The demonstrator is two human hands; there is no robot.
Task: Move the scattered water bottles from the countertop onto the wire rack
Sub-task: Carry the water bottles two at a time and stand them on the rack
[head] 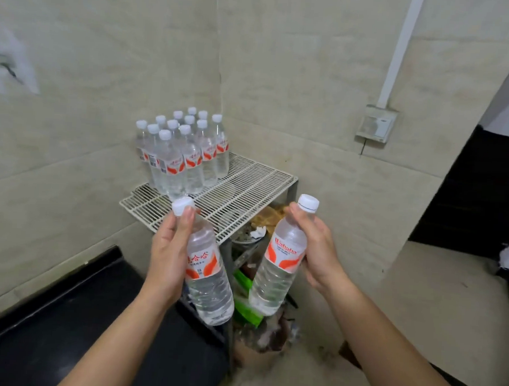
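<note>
My left hand grips a clear water bottle with a white cap and a red-and-white label, held tilted just in front of the wire rack. My right hand holds a second water bottle of the same kind near its neck, cap up. The white wire rack stands in the corner against the tiled walls. Several bottles stand upright in a tight group on its back left part. Both held bottles hang below and in front of the rack's near edge.
A black countertop runs along the lower left wall. Under the rack lies clutter: green packaging, paper and bags. A wall socket with a white conduit sits on the right wall. A dark doorway opens at the right.
</note>
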